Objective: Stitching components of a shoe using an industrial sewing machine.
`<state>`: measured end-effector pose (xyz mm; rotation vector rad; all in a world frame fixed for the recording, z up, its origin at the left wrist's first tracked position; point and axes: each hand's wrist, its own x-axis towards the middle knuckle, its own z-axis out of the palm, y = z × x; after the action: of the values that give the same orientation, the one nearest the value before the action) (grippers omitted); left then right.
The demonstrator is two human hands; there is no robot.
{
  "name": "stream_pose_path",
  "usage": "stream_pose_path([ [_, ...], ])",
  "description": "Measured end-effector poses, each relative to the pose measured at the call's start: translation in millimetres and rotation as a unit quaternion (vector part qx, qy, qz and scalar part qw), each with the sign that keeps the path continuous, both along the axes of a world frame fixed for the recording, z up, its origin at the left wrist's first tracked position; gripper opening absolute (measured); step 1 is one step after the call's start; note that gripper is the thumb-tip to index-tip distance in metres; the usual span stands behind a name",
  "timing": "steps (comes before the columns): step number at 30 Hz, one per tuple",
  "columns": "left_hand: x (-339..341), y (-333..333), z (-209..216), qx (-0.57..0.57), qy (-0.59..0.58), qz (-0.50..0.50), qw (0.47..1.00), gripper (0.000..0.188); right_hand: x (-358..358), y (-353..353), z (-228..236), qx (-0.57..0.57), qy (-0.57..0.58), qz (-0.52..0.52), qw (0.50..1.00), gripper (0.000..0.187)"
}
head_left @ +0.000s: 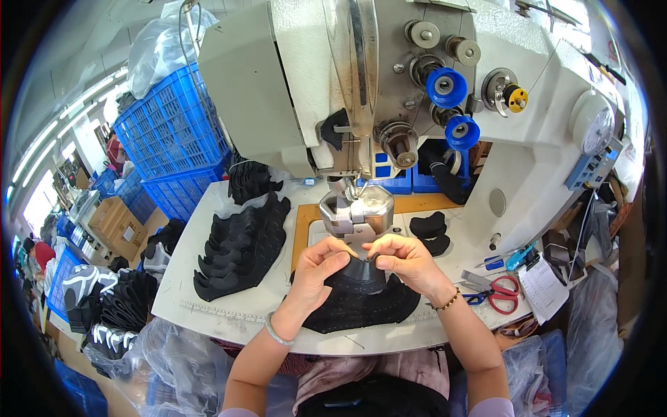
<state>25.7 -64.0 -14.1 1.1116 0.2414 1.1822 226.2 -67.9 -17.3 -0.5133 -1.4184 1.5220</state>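
A small dark curved fabric piece [360, 276] is held up in front of the sewing machine's metal post [356, 208]. My left hand [317, 270] pinches its left upper corner between thumb and fingers. At the opposite corner, my right hand [408, 263] grips it the same way. Below the hands lies a larger black stitched fabric piece [361, 314], spread on the white table. The needle area of the sewing machine [299, 83] is just beyond my fingertips.
Overlapping black fabric pieces [243, 243] lie on the table's left. Two small black pieces [429, 226] rest right of the post. Red-handled scissors [505, 295] and a paper sheet [543, 288] are at the right edge. Blue crates [170, 132] stand stacked at the far left.
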Motion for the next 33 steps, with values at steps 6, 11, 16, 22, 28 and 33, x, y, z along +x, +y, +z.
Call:
stream_pose_path([
  [6,1,-1,0,0.005,-0.004,0.009,1.0,0.007,2,-2,1,-0.035,-0.008,-0.015,0.999,0.019],
  [11,-1,-1,1,0.003,0.0,0.014,1.0,0.007,1,-1,2,-0.038,-0.005,-0.008,0.999,0.018],
  [16,-3,-1,0,0.018,0.021,0.031,0.999,0.006,2,1,0,0.016,-0.002,-0.001,1.0,0.019],
  [22,-6,-12,8,0.104,0.187,0.21,0.954,0.012,8,-7,15,0.102,-0.078,-0.128,0.983,0.022],
  [28,-8,-26,11,0.134,0.251,0.281,0.917,0.015,0,-65,32,0.354,-0.2,-0.451,0.795,0.016],
  [33,6,-26,9,0.115,0.229,0.27,0.928,0.014,-28,-95,-1,0.013,-0.154,-0.204,0.967,0.018],
])
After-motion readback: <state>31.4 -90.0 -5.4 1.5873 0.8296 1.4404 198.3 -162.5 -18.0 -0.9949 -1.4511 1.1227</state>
